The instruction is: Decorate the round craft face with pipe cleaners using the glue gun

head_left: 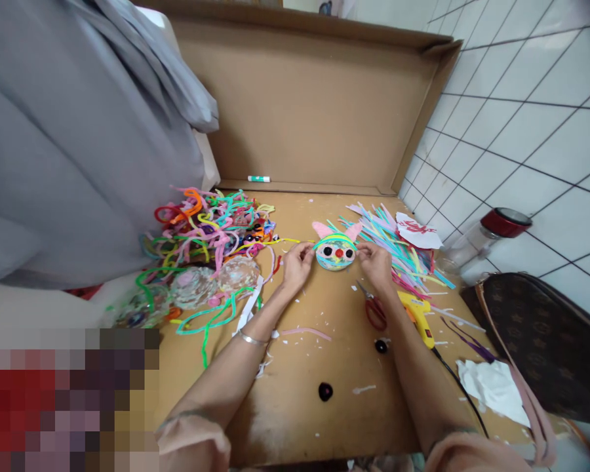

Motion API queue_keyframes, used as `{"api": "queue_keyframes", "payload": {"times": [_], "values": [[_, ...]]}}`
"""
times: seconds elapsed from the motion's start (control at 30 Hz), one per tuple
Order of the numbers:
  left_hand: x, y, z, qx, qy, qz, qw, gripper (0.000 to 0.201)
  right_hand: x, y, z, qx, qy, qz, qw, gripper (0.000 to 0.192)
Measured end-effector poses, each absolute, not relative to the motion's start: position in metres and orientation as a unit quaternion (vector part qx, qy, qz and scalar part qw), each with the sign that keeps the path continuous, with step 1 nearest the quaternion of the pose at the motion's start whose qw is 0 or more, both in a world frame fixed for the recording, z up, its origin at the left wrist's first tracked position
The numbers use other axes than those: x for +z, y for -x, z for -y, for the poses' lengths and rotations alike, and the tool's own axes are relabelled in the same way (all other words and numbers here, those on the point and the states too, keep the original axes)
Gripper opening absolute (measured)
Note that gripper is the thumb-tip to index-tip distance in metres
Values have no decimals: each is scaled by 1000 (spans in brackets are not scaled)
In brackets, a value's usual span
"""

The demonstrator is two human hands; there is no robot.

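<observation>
An animal-face craft (335, 257) stands out in the middle of the table, with pink fuzzy ears, two black eyes, a red nose and yellow and turquoise pipe-cleaner bands over a clear, speckled body. My left hand (297, 267) pinches at its left edge, fingers closed. On the opposite side, my right hand (376, 267) is closed in a pinch at its right edge. Whether the fingertips grip the body or the ends of a band is too small to tell. Red-handled scissors (375, 313) lie beside my right forearm, near a yellow glue gun (419, 320).
Tangled pipe cleaners (216, 223) and clear round pieces (193, 287) crowd the left. Straight pipe cleaners (391, 239) lie right, near a red-lidded bottle (491, 233) and a brown bag (535, 334). A cardboard wall (309, 105) backs the table. Black pieces (325, 392) lie in front.
</observation>
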State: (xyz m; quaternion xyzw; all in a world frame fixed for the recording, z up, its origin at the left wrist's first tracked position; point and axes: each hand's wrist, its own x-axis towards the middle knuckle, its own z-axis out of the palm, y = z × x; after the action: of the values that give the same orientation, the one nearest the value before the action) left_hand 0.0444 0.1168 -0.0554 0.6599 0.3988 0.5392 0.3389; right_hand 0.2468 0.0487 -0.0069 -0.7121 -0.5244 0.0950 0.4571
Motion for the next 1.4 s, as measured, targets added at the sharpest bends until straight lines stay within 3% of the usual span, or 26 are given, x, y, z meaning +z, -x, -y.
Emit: {"api": "queue_keyframes", "payload": {"times": [0.5, 0.77, 0.97, 1.17, 1.4], "values": [[-32, -43, -111, 544, -649, -409, 340, 11, 4, -252, -41, 53, 707, 525, 471, 25], [9, -43, -96, 577, -673, -344, 309, 13, 52, -233, -30, -22, 607, 651, 456, 40], [28, -49, -92, 573, -695, -317, 296, 15, 75, -216, -18, -65, 592, 679, 429, 27], [20, -50, -117, 557, -676, -291, 386, 17, 70, -231, -34, -137, 618, 649, 422, 26], [-16, -49, -133, 561, -608, -372, 422, 17, 73, -234, -40, -194, 646, 636, 376, 27]]}}
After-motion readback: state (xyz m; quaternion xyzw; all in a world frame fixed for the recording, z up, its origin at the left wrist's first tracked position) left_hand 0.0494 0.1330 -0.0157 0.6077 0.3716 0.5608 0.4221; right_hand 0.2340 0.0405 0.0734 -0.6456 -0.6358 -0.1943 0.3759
